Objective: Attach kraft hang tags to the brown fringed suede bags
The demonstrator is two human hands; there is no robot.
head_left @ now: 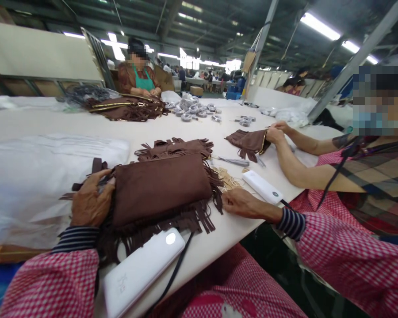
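Note:
A dark brown fringed bag point(162, 187) lies flat on the white table before me. My left hand point(93, 198) is closed on its left end, with a dark strap and a greyish piece by the fingers. At the bag's right side, beside the fringe, my right hand point(240, 203) has its fingers curled together. What those fingers hold, if anything, is too small to make out. Just behind that hand lie tan paper tags with pale strings point(227, 179). More brown fringed leather point(175, 148) rests behind the bag.
Two white power banks point(144, 274) point(262, 186) with black cables lie near the table edge. A co-worker's hands point(277, 132) hold another fringed bag point(248, 141) at right. Grey coiled straps point(192, 108), stacked brown bags point(129, 107) and plastic sheeting point(53, 163) cover parts of the table.

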